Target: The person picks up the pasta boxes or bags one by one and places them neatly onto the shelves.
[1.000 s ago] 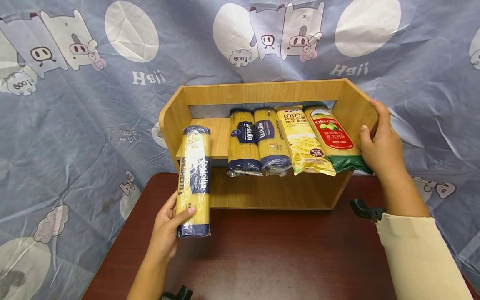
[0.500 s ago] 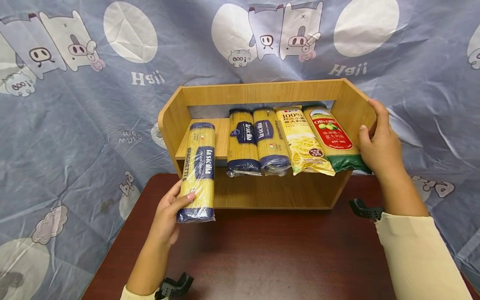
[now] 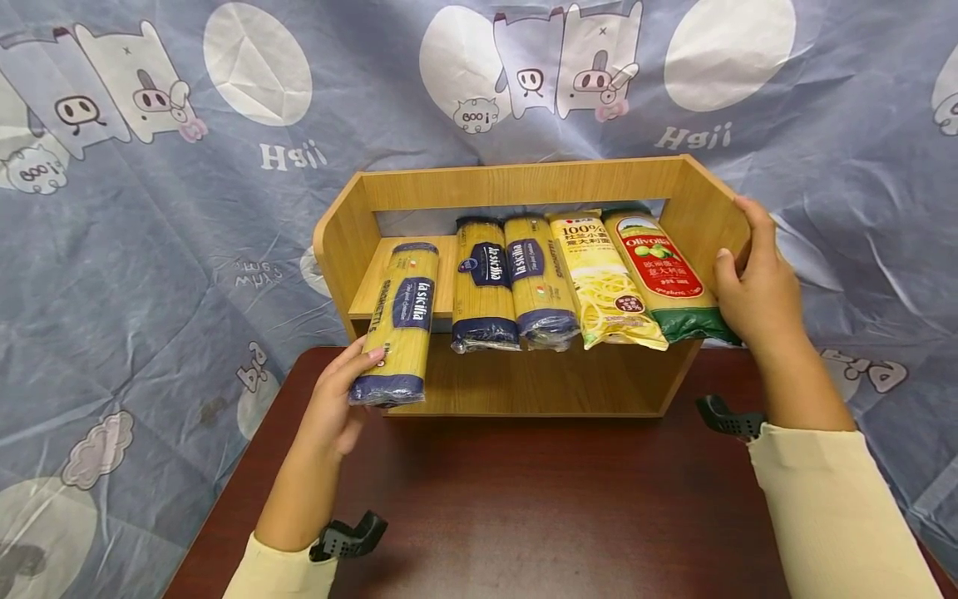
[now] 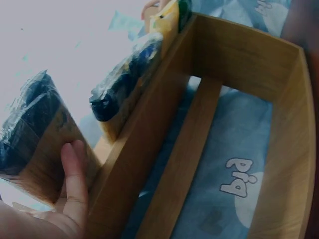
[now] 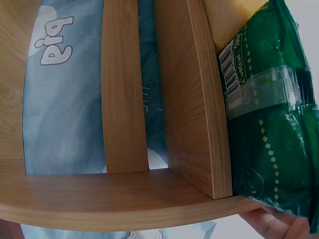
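My left hand grips the lower end of a spaghetti pack with blue end bands, thumb on top and fingers beneath. The pack leans over the left part of the upper shelf, its near end jutting past the shelf's front edge. In the left wrist view, fingers lie along the pack's underside. My right hand holds the right side panel of the wooden rack, fingers over its outer edge and thumb inside. Beside that thumb lies a green-ended Olivoilà pasta pack.
Two more blue-banded spaghetti packs and a yellow noodle pack lie on the upper shelf, ends overhanging its front. The rack stands on a dark red table, against a blue printed cloth.
My left hand has moved forward with the spaghetti pack, whose far end now lies further right over the upper shelf and leans rightward. The right hand has stayed on the side panel.
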Tool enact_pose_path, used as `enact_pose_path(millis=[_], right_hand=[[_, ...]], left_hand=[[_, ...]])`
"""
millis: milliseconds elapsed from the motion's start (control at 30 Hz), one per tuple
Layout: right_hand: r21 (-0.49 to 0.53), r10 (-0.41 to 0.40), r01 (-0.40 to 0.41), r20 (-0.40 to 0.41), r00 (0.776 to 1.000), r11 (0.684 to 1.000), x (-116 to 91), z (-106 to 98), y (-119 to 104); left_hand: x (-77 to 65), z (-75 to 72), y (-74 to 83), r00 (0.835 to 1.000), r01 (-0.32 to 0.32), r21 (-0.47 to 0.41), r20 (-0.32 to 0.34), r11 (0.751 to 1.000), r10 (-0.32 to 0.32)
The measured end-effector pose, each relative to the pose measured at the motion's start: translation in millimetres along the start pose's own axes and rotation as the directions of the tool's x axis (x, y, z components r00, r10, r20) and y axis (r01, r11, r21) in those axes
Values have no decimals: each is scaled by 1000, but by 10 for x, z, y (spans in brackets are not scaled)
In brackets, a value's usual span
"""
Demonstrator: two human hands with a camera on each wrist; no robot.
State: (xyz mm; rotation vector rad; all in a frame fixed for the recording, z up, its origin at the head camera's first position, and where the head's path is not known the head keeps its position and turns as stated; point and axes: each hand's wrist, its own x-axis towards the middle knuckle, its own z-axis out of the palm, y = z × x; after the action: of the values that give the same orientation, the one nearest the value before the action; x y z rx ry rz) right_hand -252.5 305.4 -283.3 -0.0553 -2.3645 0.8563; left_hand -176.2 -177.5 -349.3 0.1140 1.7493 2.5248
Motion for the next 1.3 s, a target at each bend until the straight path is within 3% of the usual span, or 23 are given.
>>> enact_pose_path(millis=[300, 600, 733, 833, 933, 1000, 1133, 1200, 1300], right_hand=[[5, 2, -2, 2, 1000, 1000, -6, -4, -2], [11, 0, 0, 1, 1000, 1000, -10, 4, -9], [14, 5, -5, 2, 1000, 1000, -10, 0, -5], [14, 6, -6, -2, 1000, 1000, -7, -5, -2], [14, 4, -4, -5, 1000, 1000, -2, -5, -2], [12, 4, -4, -2, 1000, 1000, -1, -4, -3], [8, 5, -5, 1, 1000, 1000, -2, 2, -4], [10, 5, -5, 1, 1000, 1000, -3, 4, -4], [13, 4, -4, -1, 1000, 1000, -4, 6, -2]], left_hand=[[217, 11, 47, 999, 43, -32, -25, 999, -43], [170, 18, 94, 997, 42, 0, -60, 999, -42], [88, 47, 96, 994, 3, 84, -113, 996, 6], [13, 92, 88, 989, -39, 197, -132, 980, 66], [-65, 125, 69, 982, -97, 317, -121, 943, 142], [-115, 129, 52, 974, -150, 397, -101, 906, 205], [-204, 83, 14, 948, -250, 567, -21, 785, 317], [-235, 54, -4, 938, -285, 628, 28, 724, 344], [-268, 24, -23, 929, -323, 679, 94, 659, 358]])
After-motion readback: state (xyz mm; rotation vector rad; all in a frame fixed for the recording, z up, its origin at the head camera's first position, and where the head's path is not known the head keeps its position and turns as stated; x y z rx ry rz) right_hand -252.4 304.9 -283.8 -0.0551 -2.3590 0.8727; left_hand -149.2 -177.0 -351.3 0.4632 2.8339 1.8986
